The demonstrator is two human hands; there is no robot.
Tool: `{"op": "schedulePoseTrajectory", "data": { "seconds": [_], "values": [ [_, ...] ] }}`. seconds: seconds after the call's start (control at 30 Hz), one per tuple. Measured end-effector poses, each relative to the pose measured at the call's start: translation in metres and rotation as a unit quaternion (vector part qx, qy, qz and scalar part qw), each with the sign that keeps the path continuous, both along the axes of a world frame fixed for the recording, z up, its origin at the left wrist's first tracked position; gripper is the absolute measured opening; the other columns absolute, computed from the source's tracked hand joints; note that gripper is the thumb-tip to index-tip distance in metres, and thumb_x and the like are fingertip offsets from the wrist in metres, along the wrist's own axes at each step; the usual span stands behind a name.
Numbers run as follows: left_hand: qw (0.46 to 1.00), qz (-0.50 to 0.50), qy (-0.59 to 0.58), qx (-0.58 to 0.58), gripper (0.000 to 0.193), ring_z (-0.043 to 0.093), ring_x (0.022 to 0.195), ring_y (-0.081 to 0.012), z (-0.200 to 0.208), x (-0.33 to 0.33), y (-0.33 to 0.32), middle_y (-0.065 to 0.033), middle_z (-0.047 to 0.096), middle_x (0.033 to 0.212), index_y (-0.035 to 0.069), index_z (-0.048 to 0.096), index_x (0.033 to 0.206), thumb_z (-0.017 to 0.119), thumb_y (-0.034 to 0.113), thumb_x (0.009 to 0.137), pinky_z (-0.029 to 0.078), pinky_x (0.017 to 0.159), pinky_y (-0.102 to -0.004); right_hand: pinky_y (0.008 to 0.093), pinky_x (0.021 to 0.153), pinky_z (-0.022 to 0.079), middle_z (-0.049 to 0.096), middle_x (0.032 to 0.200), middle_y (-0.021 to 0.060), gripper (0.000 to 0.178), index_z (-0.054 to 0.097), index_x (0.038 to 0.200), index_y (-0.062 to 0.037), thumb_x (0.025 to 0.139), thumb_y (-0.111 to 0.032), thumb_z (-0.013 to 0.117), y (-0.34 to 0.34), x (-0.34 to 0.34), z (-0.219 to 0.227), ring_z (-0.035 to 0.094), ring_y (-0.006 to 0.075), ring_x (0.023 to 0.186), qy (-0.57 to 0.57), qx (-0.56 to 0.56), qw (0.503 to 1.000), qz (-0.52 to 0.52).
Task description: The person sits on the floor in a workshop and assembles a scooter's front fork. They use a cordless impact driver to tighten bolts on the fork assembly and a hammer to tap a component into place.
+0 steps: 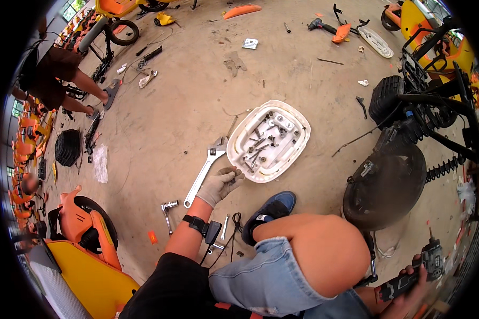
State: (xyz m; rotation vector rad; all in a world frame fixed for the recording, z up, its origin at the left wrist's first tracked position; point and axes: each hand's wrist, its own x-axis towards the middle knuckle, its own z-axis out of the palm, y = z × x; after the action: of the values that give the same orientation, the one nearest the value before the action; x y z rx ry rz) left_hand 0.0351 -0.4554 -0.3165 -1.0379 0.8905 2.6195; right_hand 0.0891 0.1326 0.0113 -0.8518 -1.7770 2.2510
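Observation:
My left hand (222, 186), in a pale glove, is beside the near left rim of a white plastic tray (271, 174). Its fingers are curled together; whatever they may hold is too small to make out. Inside the tray lie several bolts (258, 150), nuts and washers. A large adjustable wrench (201, 176) rests on the floor just left of that hand. At the lower right, my right hand (416, 280) grips a dark cordless drill (434, 261), its bit pointing up and away from me.
A black wheel (386, 186) and frame parts stand at the right. A ratchet (166, 212) and a small spanner (224, 227) lie near my left forearm. An orange and yellow scooter body (90, 271) is at the lower left. Another person's legs (85, 87) show at the upper left.

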Motion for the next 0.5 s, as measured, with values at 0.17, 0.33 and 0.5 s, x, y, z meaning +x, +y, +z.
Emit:
{"op": "schedulePoseTrajectory", "data": {
  "seconds": [0.17,0.33,0.5],
  "values": [
    [0.977,-0.120,-0.042,-0.169,0.029,0.071,0.104,-0.0227,-0.004,-0.043,0.027,-0.0121,0.071,0.113,0.000,0.061,0.125,0.064,0.015,0.100,0.061,0.075,-0.0321,0.0287,0.073,0.053,0.064,0.118,0.0100,0.043,0.048,0.138,-0.0025,0.098,-0.015,0.060,-0.004,-0.031,-0.026,0.058,0.0135,0.078,-0.053,-0.001,0.999,-0.011],
    [0.687,-0.316,0.040,-0.653,0.025,0.072,0.090,-0.0332,-0.073,-0.108,0.077,-0.0173,0.071,0.109,0.002,0.066,0.117,0.062,0.015,0.096,0.058,0.082,-0.0418,0.0311,0.081,0.049,0.062,0.110,0.0106,0.034,0.054,0.127,-0.0005,0.097,-0.016,0.062,-0.024,-0.055,-0.034,0.057,0.0184,0.086,-0.140,0.089,0.986,0.026],
    [0.540,-0.370,0.013,-0.756,0.034,0.063,0.111,-0.0320,-0.063,-0.149,0.130,-0.0160,0.067,0.117,0.009,0.068,0.121,0.058,0.007,0.088,0.052,0.096,-0.0436,0.0328,0.092,0.046,0.062,0.107,0.0109,0.028,0.060,0.118,0.0019,0.098,-0.018,0.064,-0.055,-0.076,-0.042,0.058,0.0211,0.096,-0.191,0.162,0.964,0.087]
  ]
}}
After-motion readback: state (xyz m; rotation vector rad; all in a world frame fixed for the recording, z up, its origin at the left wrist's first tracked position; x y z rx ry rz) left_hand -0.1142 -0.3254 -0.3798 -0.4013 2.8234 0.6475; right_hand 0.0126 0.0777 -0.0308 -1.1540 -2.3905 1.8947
